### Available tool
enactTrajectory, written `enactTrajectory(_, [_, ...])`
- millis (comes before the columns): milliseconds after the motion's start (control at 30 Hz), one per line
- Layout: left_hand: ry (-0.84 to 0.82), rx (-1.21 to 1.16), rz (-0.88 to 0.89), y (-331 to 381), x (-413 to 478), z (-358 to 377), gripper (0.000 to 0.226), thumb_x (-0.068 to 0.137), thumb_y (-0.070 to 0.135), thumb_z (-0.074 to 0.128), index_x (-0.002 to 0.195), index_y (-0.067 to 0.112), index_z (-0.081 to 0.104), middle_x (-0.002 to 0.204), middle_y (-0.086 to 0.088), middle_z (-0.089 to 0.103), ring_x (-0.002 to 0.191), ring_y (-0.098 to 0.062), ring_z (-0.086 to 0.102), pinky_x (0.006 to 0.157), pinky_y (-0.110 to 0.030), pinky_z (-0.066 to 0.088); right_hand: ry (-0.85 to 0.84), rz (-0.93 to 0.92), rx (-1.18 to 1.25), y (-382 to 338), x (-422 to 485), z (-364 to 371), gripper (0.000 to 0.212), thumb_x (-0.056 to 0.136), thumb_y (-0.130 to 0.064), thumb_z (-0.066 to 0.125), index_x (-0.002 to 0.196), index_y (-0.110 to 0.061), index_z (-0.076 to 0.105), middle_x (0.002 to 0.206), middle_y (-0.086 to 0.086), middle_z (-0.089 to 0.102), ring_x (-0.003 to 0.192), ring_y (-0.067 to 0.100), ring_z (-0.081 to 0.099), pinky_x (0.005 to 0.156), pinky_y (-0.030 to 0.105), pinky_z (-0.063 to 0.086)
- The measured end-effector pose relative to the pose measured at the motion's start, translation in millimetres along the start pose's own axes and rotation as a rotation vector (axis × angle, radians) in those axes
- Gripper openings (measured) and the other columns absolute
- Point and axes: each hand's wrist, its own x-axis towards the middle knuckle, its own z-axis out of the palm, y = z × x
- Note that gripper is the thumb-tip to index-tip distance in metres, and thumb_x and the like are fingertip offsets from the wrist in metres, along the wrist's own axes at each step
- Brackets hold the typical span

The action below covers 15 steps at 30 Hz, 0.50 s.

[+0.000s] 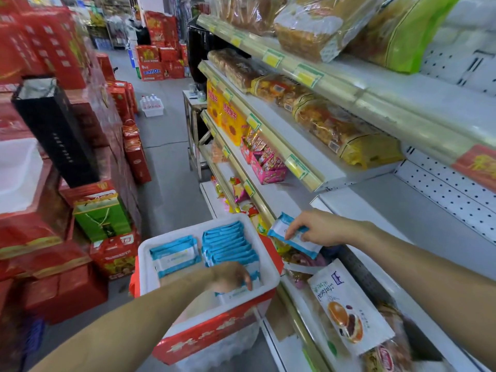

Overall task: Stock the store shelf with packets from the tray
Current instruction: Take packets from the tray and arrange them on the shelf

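The left hand [230, 277] curls its fingers onto a packet [236, 291] in the white foam-like tray [185, 230] beneath it. Its slick film could slip. Beyond, the right hand [319, 229] pinches a second packet [291, 238], flat and rectangular. This one hangs just short of the smooth white shelf [375, 206] and might drop.

Bright, even light is filling the scene; glare is glinting off the price rails [346, 85], red boxes [40, 44] at the left edge are blurring, and wide-angle distortion is bending the shelf [375, 200].
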Motion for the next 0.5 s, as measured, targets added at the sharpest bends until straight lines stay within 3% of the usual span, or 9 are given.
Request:
enactTrajectory(67, [-0.015, 0.006, 0.000, 2, 1, 6, 0.035, 0.102, 0.010, 0.051, 0.117, 0.033, 0.073, 0.120, 0.011, 0.060, 0.111, -0.017, 0.057, 0.094, -0.026, 0.044, -0.002, 0.002, -0.007, -3, -4, 0, 0.044, 0.096, -0.011, 0.062, 0.112, -0.051, 0.074, 0.130, -0.005, 0.061, 0.101, 0.010, 0.063, 0.080, 0.029, 0.058])
enactTrajectory(167, [-0.019, 0.061, 0.015, 1, -1, 11, 0.043, 0.098, 0.005, 0.052, 0.125, 0.032, 0.072, 0.134, 0.004, 0.058, 0.121, -0.023, 0.056, 0.104, -0.033, 0.048, -0.019, -0.018, -0.029, -8, -8, 1, 0.043, 0.097, -0.012, 0.062, 0.115, -0.049, 0.073, 0.131, -0.005, 0.060, 0.106, 0.011, 0.061, 0.079, 0.024, 0.055])
enactTrajectory(300, [-0.031, 0.071, 0.048, 4, -9, -6, 0.047, 0.098, 0.001, 0.055, 0.122, 0.037, 0.073, 0.140, 0.010, 0.059, 0.126, -0.016, 0.054, 0.109, -0.030, 0.042, -0.029, -0.062, -0.039, -18, -17, -9, 0.045, 0.097, -0.010, 0.061, 0.117, -0.048, 0.073, 0.125, -0.012, 0.056, 0.107, 0.009, 0.058, 0.082, 0.023, 0.053])
enactTrajectory(367, [-0.024, 0.086, 0.064, 8, -16, -32, 0.048, 0.098, 0.002, 0.054, 0.119, 0.041, 0.074, 0.134, 0.014, 0.062, 0.119, -0.015, 0.057, 0.108, -0.033, 0.046, -0.044, -0.084, -0.045, -26, -20, -21, 0.046, 0.096, -0.006, 0.061, 0.118, -0.044, 0.074, 0.130, -0.010, 0.061, 0.112, 0.011, 0.060, 0.091, 0.029, 0.054])
enactTrajectory(433, [0.017, 0.106, 0.079, 22, -26, -72, 0.052, 0.094, 0.000, 0.054, 0.113, 0.042, 0.076, 0.125, 0.012, 0.068, 0.106, -0.017, 0.062, 0.097, -0.034, 0.051, -0.051, -0.083, -0.053, -34, -27, -40, 0.046, 0.095, -0.003, 0.061, 0.120, -0.038, 0.075, 0.134, -0.009, 0.064, 0.119, 0.012, 0.061, 0.100, 0.034, 0.052])
enactTrajectory(500, [0.067, 0.157, 0.123, 43, -40, -122, 0.055, 0.090, -0.002, 0.054, 0.107, 0.046, 0.076, 0.118, 0.013, 0.071, 0.095, -0.014, 0.063, 0.088, -0.029, 0.050, -0.027, -0.095, -0.092, -44, -36, -66, 0.045, 0.094, -0.001, 0.061, 0.120, -0.035, 0.076, 0.126, -0.012, 0.066, 0.114, 0.011, 0.061, 0.096, 0.030, 0.053])
